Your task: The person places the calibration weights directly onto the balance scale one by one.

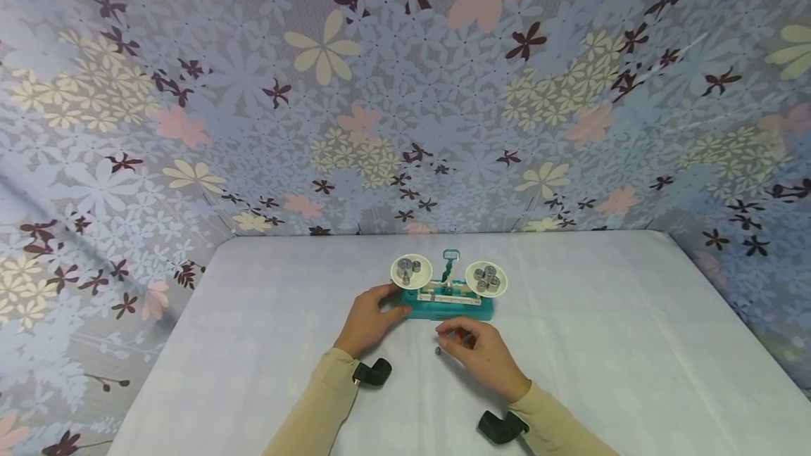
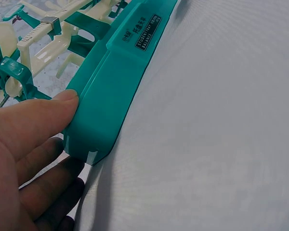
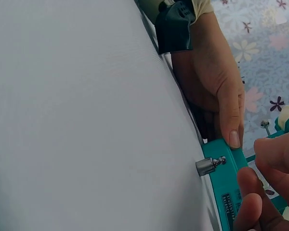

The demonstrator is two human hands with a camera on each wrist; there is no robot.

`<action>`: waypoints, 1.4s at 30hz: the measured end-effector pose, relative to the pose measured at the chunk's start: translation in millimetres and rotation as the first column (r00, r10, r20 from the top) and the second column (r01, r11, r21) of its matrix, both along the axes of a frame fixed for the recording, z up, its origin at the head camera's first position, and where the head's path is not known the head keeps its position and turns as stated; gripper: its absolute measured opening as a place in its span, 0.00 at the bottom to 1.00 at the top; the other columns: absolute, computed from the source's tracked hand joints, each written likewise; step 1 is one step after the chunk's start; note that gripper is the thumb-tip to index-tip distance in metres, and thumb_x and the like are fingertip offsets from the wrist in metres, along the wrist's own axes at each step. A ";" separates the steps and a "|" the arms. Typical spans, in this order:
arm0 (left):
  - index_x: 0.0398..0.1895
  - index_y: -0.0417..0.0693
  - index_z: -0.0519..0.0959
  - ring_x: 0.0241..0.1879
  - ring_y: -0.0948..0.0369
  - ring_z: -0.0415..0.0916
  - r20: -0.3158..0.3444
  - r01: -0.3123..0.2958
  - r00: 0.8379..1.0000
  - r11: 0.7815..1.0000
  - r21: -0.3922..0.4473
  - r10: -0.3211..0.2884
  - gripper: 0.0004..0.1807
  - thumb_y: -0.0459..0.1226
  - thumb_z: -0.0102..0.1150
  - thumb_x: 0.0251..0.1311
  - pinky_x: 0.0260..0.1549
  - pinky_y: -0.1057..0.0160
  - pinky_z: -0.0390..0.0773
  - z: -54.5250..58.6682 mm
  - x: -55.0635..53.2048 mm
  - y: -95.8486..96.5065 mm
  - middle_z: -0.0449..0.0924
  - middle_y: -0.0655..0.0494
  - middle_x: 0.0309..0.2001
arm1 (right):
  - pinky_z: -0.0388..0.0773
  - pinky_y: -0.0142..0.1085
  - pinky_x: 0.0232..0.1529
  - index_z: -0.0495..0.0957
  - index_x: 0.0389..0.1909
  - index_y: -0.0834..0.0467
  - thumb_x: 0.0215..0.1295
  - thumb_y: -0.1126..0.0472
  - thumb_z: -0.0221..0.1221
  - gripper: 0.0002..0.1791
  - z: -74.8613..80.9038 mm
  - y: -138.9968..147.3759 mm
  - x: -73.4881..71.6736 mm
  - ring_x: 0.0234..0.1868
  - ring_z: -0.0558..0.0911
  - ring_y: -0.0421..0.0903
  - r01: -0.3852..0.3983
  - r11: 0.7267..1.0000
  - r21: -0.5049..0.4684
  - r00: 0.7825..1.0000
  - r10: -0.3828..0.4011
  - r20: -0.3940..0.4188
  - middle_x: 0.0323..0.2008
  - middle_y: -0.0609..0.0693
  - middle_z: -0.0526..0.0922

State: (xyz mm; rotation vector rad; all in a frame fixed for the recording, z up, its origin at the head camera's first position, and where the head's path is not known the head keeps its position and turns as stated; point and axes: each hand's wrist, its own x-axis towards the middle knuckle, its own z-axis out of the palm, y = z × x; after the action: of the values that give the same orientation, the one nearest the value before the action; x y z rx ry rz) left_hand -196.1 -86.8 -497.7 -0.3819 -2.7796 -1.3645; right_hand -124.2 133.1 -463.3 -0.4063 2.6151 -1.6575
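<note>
A teal student tray balance (image 1: 446, 308) stands on the table, a cream pan on each side. Its left end is held by my left hand (image 1: 370, 319), the thumb (image 2: 62, 110) on the near side of the base and the fingers around the end. In front of the base stands a small metal weight (image 3: 205, 166) with a knob on top. My right hand (image 1: 478, 354) hovers beside that weight, fingers loosely bent and nothing visible between them. Several metal weights (image 1: 405, 266) sit in the left pan (image 1: 426, 279), and several more (image 1: 486, 278) in the right pan (image 1: 504, 287).
A white cloth (image 1: 589, 343) covers the table, which meets flower-patterned fabric walls (image 1: 405, 104) at the back and sides. Dark devices (image 1: 374, 372) are strapped at both wrists. The balance's upright pointer frame (image 1: 450, 262) rises between the pans.
</note>
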 end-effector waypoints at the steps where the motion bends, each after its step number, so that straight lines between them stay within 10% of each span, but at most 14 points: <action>1: 0.56 0.51 0.76 0.59 0.56 0.68 -0.003 0.000 1.000 1.000 0.002 0.000 0.29 0.52 0.64 0.51 0.61 0.54 0.65 0.0 0.0 0.0 0.74 0.55 0.57 | 0.70 0.29 0.23 0.82 0.38 0.57 0.56 0.64 0.64 0.08 -4.9 0.8 -1.9 0.26 0.72 0.44 -0.001 1.000 0.005 1.000 0.001 -0.004 0.26 0.48 0.78; 9: 0.56 0.50 0.75 0.59 0.56 0.68 -0.012 0.003 1.000 1.000 0.011 -0.003 0.29 0.51 0.64 0.51 0.61 0.54 0.65 -0.2 0.8 -0.5 0.75 0.54 0.56 | 0.68 0.28 0.21 0.82 0.36 0.50 0.55 0.60 0.65 0.07 -26.6 5.5 -9.7 0.23 0.70 0.39 -0.035 0.999 0.042 0.999 0.035 0.013 0.24 0.42 0.76; 42: 0.56 0.50 0.76 0.60 0.55 0.67 0.006 -0.008 1.000 1.000 -0.006 0.008 0.29 0.51 0.64 0.51 0.61 0.54 0.64 0.6 1.1 0.7 0.74 0.54 0.57 | 0.71 0.29 0.24 0.82 0.35 0.45 0.55 0.59 0.65 0.07 -28.2 6.8 -8.3 0.24 0.72 0.37 -0.078 0.985 0.155 0.997 0.081 -0.010 0.26 0.36 0.77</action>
State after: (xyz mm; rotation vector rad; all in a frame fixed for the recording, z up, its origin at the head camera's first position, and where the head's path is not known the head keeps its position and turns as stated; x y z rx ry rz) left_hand -195.0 -86.1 -497.1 -0.3676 -2.7876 -1.3589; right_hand -132.5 140.0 -491.5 -0.5123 2.6765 -1.4222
